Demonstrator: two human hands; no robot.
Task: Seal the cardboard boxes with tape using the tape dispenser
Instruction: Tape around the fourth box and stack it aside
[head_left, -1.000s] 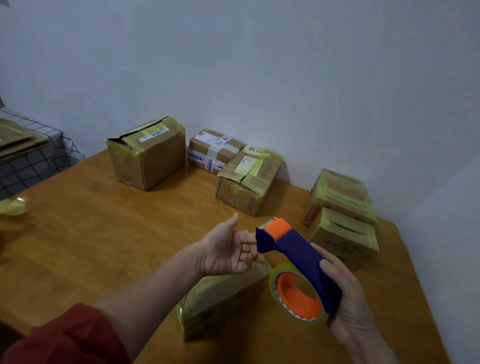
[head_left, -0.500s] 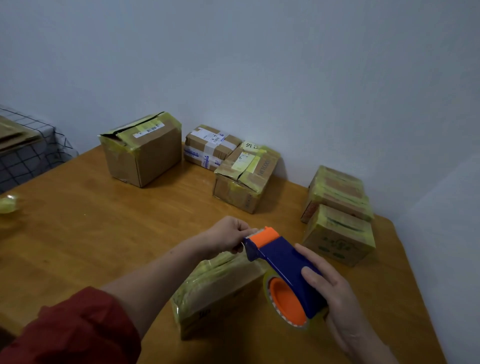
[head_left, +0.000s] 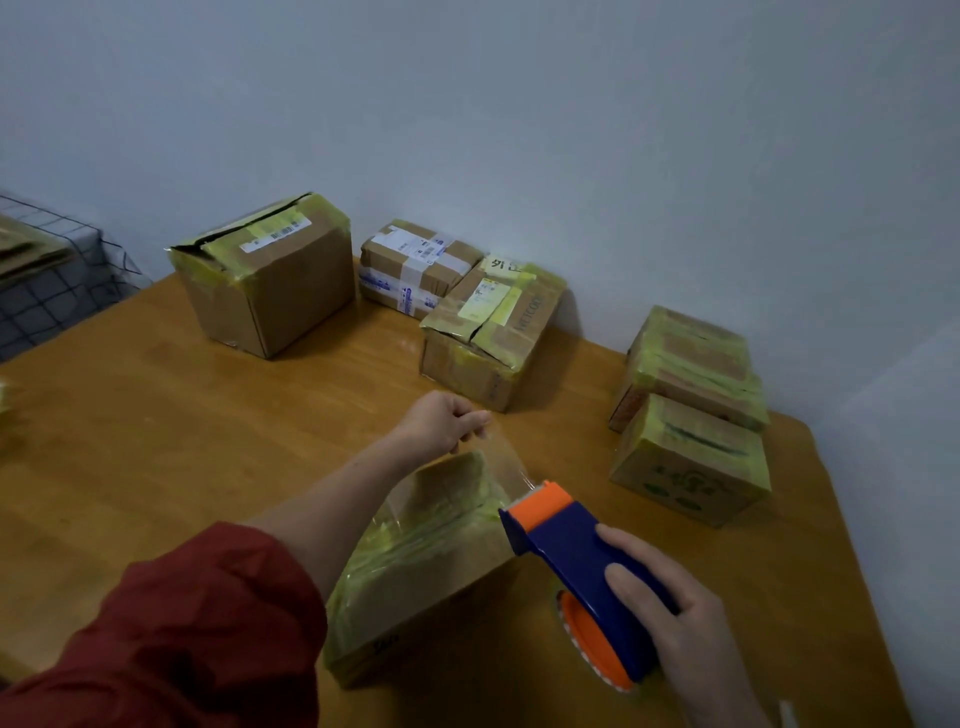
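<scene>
- Clear tape (head_left: 503, 456) stretches in a taut strip from the orange mouth of the tape dispenser (head_left: 569, 545) up to the left hand (head_left: 441, 423), whose fingertips pinch its free end above the far edge of the near box (head_left: 415, 587).
- The right hand (head_left: 675, 623) wraps its fingers over the dispenser's blue body, gripping it just right of the near box; the orange reel hangs low by the table (head_left: 156, 441).
- The near box, brown cardboard banded with yellowish tape, sits on the table at the near centre, under the left forearm and its red sleeve (head_left: 171, 634).
- Far left stands a large box (head_left: 275, 291) with its top flap gaping.
- Beside it against the wall lies a flat white-labelled box (head_left: 415, 265), and just nearer a crumpled taped box (head_left: 493, 332).
- At the right, a green-printed box (head_left: 685, 462) sits before a taped box (head_left: 691, 358) nearer the wall.
- A checked cloth (head_left: 47, 280) shows at the far left edge.
</scene>
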